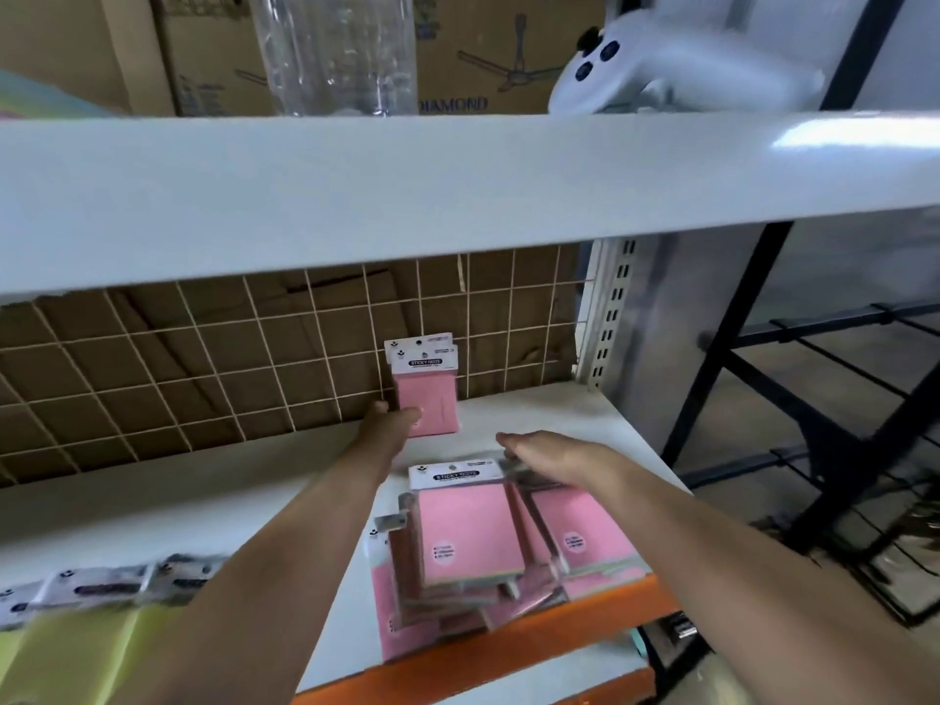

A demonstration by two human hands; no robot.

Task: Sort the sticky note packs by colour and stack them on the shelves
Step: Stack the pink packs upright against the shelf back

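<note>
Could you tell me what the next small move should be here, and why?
Probably the right hand should lower onto the top pink pack of the loose pile and grip it. That hand hovers open just above the pile, while the left hand steadies the upright pink packs against the wire grid, so that row looks ready for another.

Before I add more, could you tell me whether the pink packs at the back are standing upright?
Upright: the pink packs stand on end against the wire grid, header cards on top, steadied by the left hand.
</note>
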